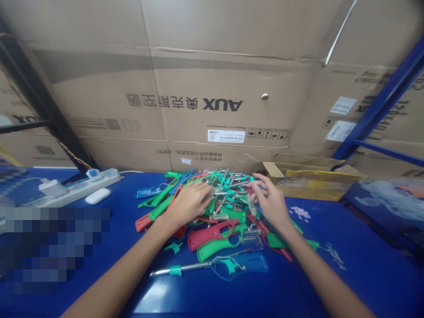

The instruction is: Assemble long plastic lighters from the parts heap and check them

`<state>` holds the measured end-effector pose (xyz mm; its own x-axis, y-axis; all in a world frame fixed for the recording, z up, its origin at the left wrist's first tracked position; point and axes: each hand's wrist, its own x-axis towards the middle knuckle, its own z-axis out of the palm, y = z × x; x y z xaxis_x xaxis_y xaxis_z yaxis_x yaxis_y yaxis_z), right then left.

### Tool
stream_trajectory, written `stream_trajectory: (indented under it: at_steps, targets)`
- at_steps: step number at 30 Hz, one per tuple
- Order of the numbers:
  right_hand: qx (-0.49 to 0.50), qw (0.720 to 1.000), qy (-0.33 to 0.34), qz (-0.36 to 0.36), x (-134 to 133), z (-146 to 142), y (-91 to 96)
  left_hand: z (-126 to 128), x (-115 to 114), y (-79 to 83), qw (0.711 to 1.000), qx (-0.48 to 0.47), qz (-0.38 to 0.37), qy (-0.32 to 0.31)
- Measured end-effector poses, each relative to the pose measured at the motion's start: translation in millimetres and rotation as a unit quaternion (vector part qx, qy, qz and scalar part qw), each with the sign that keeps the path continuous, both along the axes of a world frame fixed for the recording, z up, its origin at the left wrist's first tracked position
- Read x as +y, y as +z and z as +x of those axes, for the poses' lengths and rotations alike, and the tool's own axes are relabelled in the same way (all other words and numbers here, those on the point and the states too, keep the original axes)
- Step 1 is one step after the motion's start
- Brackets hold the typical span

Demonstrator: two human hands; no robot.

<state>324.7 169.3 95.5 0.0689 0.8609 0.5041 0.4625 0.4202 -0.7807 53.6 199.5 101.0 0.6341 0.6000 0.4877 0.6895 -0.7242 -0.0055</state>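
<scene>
A pile of coloured plastic handles, green, red and blue, with metal parts mixed in, lies on the blue table. My left hand rests palm down on the pile's left side, fingers curled over metal pieces. My right hand hovers at the pile's right side, fingers spread and bent, blurred; a small grey metal piece sits by its thumb. Closest to me lies a blue handle with a metal rod.
A white power strip with a plugged adapter and a small white oval object lie at the left. Large cardboard boxes wall the back. An open cardboard box and a blue rack post stand at the right.
</scene>
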Motion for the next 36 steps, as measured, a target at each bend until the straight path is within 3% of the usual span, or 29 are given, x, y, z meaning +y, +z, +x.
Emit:
stream_trajectory:
  at_steps: [4, 6, 10, 14, 19, 25, 29, 33, 36]
  targets:
    - [-0.039, 0.999, 0.019, -0.030, 1, 10, 3.9, -5, 6, -1.8, 0.999, -0.020, 0.002, 0.032]
    - [-0.084, 0.993, 0.062, -0.056, -2, 13, 10.0, -6, 8, -1.6, 0.999, -0.026, 0.002, 0.044]
    - [-0.188, 0.957, 0.191, -0.113, -13, 13, 18.9, -7, 9, -0.1, 0.998, -0.029, 0.003, 0.056]
    - [-0.258, 0.922, 0.260, -0.128, -15, 11, 17.0, -6, 8, 0.0, 0.998, -0.026, 0.003, 0.059]
    - [-0.318, 0.894, 0.284, -0.138, -15, 13, 13.2, -6, 9, -2.1, 0.998, -0.022, 0.002, 0.059]
    - [-0.320, 0.894, 0.292, -0.119, -19, 8, 15.6, -5, 7, -1.6, 0.998, -0.018, 0.005, 0.061]
    - [-0.268, 0.927, 0.250, -0.083, -17, 16, 24.1, -5, 6, -1.0, 0.998, -0.017, 0.007, 0.059]
    - [-0.212, 0.971, 0.100, -0.041, -6, 39, 27.6, -5, 6, -1.8, 0.998, -0.019, 0.007, 0.054]
    - [-0.192, 0.980, -0.007, -0.041, 1, 71, 24.5, -4, 6, -1.9, 0.999, -0.021, 0.007, 0.050]
